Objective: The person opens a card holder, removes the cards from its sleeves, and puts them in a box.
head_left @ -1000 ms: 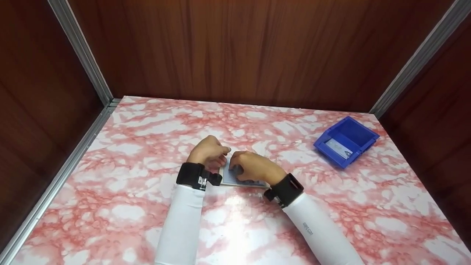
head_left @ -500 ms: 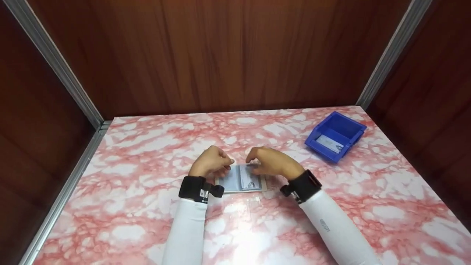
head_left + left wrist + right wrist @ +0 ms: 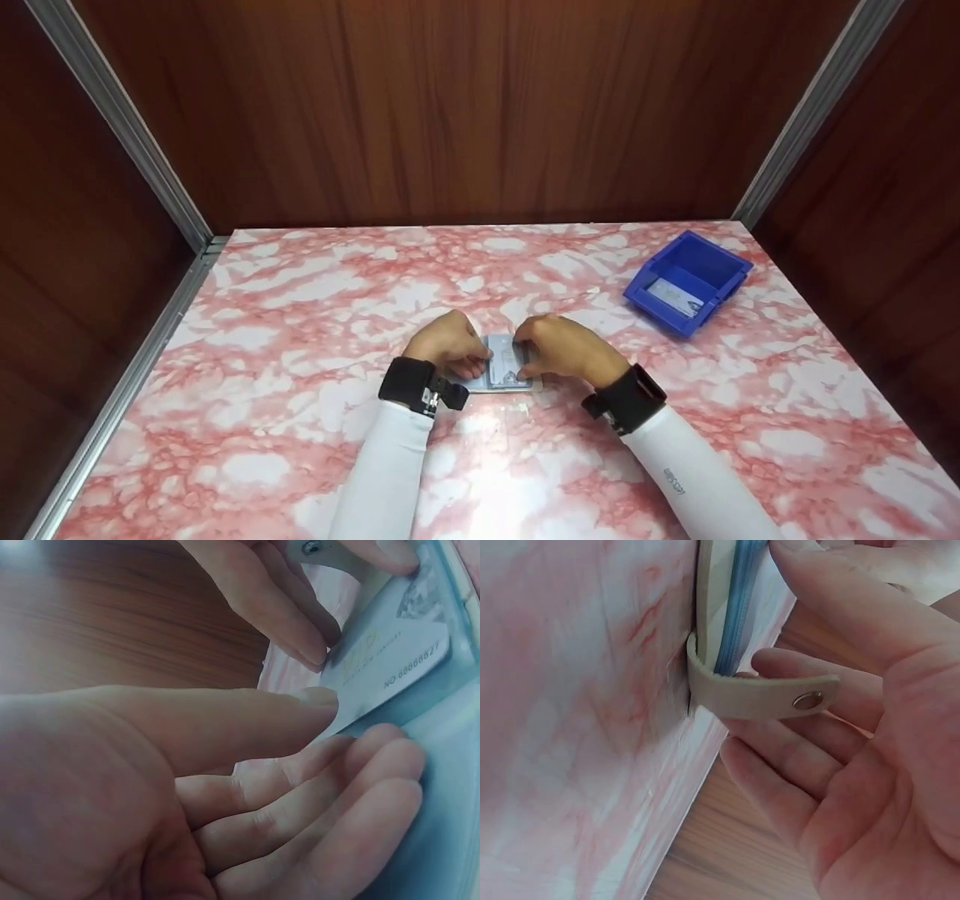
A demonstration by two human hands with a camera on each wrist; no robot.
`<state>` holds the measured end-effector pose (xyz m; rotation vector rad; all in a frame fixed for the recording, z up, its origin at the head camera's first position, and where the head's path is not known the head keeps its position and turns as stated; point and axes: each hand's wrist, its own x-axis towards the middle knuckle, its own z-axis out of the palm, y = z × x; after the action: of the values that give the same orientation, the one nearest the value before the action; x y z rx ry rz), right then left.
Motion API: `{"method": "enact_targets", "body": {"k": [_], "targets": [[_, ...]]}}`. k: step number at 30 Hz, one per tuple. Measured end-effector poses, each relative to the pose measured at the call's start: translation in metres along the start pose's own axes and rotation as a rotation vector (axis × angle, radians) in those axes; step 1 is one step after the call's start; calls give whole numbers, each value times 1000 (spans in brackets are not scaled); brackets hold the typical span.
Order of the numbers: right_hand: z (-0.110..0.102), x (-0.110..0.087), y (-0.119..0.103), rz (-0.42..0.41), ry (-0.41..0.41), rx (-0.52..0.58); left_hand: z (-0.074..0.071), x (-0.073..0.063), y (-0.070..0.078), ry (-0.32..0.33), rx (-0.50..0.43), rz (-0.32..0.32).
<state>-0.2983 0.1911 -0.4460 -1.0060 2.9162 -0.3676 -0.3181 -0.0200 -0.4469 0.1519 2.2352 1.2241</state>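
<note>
A small card holder (image 3: 477,385) lies open on the table, with bluish clear sleeves (image 3: 442,765) and a cream cover (image 3: 715,596). On its right side is a pale printed card (image 3: 504,361); whether it sits inside the sleeve, I cannot tell. My right hand (image 3: 566,349) holds the card by its right part, fingers at the far edge and thumb at the near edge. My left hand (image 3: 450,345) is at the card's left edge: the thumb tip touches or nearly touches the card, and loosely bent fingers rest by the left sleeve.
A blue bin (image 3: 679,289) with another pale card (image 3: 675,298) in it stands at the back right. The holder's strap (image 3: 757,694) with a metal snap sticks out beside my right hand. Brown wood-grain panels (image 3: 480,112) enclose the marbled red and white table (image 3: 300,300).
The right hand has shifted the card from the holder's left side to its right and turned it to lie along the right sleeve. The left hand has moved slightly right, to the card's edge.
</note>
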Motion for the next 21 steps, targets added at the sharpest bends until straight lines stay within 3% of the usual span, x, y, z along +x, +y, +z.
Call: {"method": "enact_targets", "body": {"k": [13,21], "targets": [[2,-4,-3,-16,-12,37,7,4,-3,3,-9,-24],[2,-1,-4,-8,-9,50,4,8,-3,-6,-135,-84]]}}
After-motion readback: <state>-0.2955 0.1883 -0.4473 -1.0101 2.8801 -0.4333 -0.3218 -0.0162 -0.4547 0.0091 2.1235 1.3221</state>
